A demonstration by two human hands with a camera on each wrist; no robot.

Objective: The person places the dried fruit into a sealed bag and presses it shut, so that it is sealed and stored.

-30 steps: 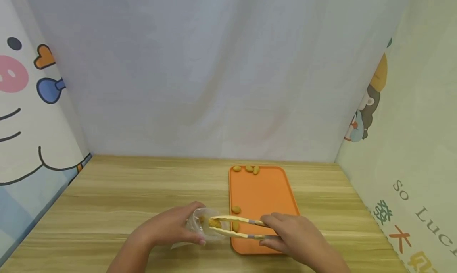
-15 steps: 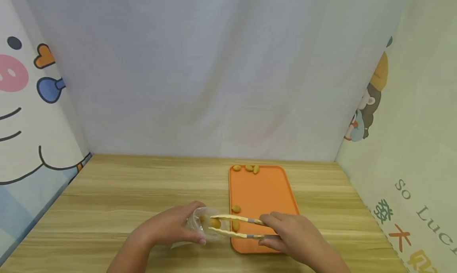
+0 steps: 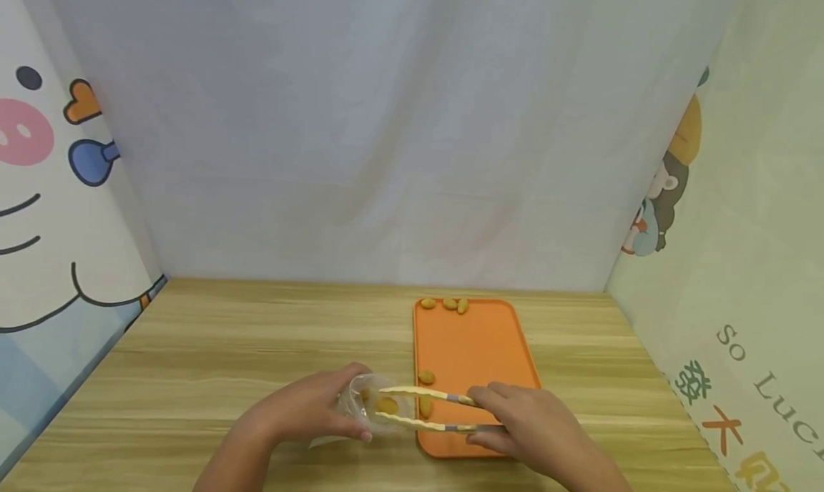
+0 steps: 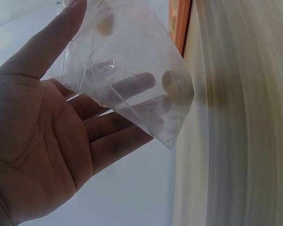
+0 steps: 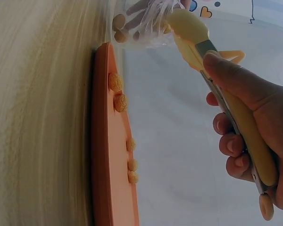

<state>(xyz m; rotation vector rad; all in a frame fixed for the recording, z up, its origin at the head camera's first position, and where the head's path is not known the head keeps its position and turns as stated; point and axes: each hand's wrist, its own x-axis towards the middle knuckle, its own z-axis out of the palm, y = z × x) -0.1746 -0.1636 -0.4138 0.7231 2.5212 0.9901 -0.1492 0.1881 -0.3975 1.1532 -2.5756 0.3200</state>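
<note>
My left hand [image 3: 312,406] holds a clear plastic bag [image 4: 137,49] with its mouth spread towards the right. Thumb and fingers lie on either side of the bag, and several tan, nut-like pieces show through the film. My right hand [image 3: 531,424] grips a pair of tongs [image 3: 425,393] with cream tips and grey joints. The tong tips reach into the bag's mouth and stand apart, with one yellowish piece [image 3: 387,405] between or just beneath them; I cannot tell whether they touch it. An orange tray [image 3: 476,352] lies under the right hand and tongs.
On the tray, two pieces lie at the left edge, one of them this piece [image 3: 426,377], and three sit along the far edge, such as this piece [image 3: 428,303]. A wooden table [image 3: 257,335] bears everything. Pale curtain [image 3: 386,120] and printed cloths enclose it.
The tong tips have spread a little wider, and the piece between them has sunk slightly in the bag's mouth. Both hands have stayed nearly in place.
</note>
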